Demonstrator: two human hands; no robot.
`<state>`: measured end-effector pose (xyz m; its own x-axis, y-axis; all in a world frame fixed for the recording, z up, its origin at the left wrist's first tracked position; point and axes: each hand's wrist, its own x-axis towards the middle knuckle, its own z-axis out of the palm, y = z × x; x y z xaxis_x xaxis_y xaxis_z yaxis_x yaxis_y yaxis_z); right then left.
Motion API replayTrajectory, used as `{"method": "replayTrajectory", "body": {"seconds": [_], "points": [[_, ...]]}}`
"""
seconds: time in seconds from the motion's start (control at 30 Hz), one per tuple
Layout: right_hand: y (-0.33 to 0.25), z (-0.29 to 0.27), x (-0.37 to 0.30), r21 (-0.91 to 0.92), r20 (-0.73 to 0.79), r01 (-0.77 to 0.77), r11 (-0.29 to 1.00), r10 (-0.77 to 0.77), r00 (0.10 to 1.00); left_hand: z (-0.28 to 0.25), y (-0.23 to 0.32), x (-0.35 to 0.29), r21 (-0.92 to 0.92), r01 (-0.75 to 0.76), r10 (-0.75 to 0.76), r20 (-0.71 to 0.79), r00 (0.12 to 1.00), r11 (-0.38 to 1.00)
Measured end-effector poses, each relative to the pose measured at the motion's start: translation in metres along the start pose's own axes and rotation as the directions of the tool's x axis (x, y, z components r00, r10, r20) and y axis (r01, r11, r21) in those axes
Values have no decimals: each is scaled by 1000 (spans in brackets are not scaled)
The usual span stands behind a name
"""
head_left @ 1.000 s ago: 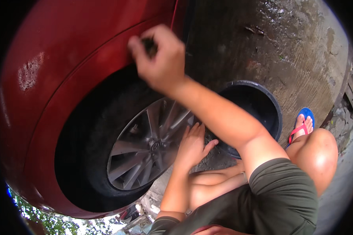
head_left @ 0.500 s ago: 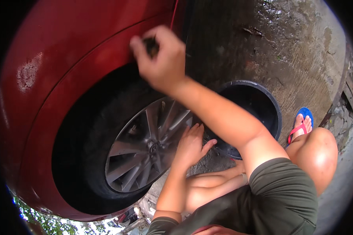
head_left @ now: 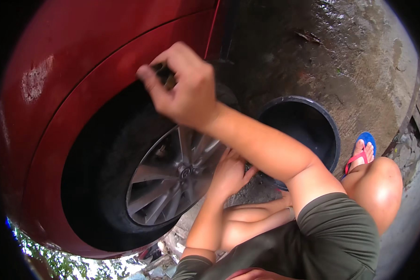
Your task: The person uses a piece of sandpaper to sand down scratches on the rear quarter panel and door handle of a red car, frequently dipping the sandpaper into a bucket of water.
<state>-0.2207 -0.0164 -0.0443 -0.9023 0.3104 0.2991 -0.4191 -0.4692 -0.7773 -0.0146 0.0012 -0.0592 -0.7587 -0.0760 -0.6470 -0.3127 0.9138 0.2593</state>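
My right hand (head_left: 184,86) is raised over the upper edge of the tyre (head_left: 109,158), close to the red fender. Its fingers are curled in a pinch around a small dark thing with a yellowish-green patch (head_left: 168,80); blur and the fingers hide its kind. My left hand (head_left: 229,175) lies against the right side of the grey multi-spoke wheel rim (head_left: 149,173), fingers stretched out and thumb apart. Its fingertips are partly covered by my right forearm.
The red car fender (head_left: 56,112) bears a whitish patch (head_left: 36,79). A black round tub (head_left: 333,126) stands on the wet concrete (head_left: 284,56) right of the wheel. My bent knee (head_left: 380,186) and a foot in a blue flip-flop (head_left: 366,140) are at the right.
My right hand has moved left and down along the fender's edge, still gripping the small dark thing. My left hand stays at the rim, its fingertips now more covered by my right forearm.
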Motion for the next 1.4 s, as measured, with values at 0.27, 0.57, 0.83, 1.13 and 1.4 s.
{"method": "replayTrajectory", "body": {"seconds": [0.27,0.57,0.83,1.13,1.4], "points": [[-25,14,5,42,63,36,998,-38,997,10,-7,-1,-74,153,-146,95,985,985],[-28,16,7,79,60,-94,992,89,994,3,2,3,-63,222,-215,98,972,973],[-35,16,5,141,44,-178,974,174,984,16,-5,2,-180,160,-159,20,987,971],[-34,15,-2,96,-12,-137,986,139,990,19,-10,-3,-194,206,-190,95,977,959],[-37,10,1,92,41,-208,974,205,978,17,-1,-2,-76,163,-163,11,987,984]]}}
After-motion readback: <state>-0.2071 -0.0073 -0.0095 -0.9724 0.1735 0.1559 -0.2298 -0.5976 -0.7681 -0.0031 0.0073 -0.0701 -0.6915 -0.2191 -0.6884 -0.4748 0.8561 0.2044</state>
